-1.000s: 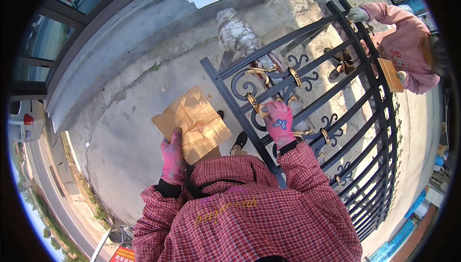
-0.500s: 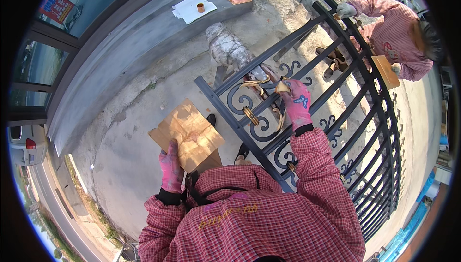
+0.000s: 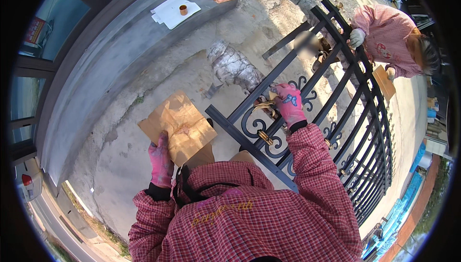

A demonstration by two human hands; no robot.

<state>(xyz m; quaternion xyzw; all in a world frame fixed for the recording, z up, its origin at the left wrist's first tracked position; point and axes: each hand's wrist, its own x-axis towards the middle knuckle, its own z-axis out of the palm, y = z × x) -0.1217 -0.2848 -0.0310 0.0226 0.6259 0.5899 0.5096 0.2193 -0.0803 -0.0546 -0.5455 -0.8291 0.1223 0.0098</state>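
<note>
My left hand (image 3: 162, 163), in a pink glove, grips the lower edge of a creased brown cardboard sheet (image 3: 178, 125); its thumb lies on top. My right hand (image 3: 290, 102), gloved in pink with a blue butterfly print, pinches a small tan piece (image 3: 272, 95), perhaps a sponge or folded cloth. It is at a gold-coloured leaf ornament (image 3: 260, 107) on the dark metal gate (image 3: 247, 142); whether the piece touches the leaf I cannot tell. Just below, a gold collar (image 3: 265, 137) joins two black scrolls.
Across the gate, a person (image 3: 391, 41) with a white-gloved hand (image 3: 357, 37) at its rail holds another brown board (image 3: 384, 83). A plastic-wrapped bundle (image 3: 234, 65) lies beneath the gate's near end. On the ledge, a small copper-coloured cup (image 3: 183, 10) stands on white sheets (image 3: 169, 16).
The whole view has shifted slightly. My right hand has come closer to the leaf ornament with the tan piece. The other person's gloved hand has moved along the rail, away from its end.
</note>
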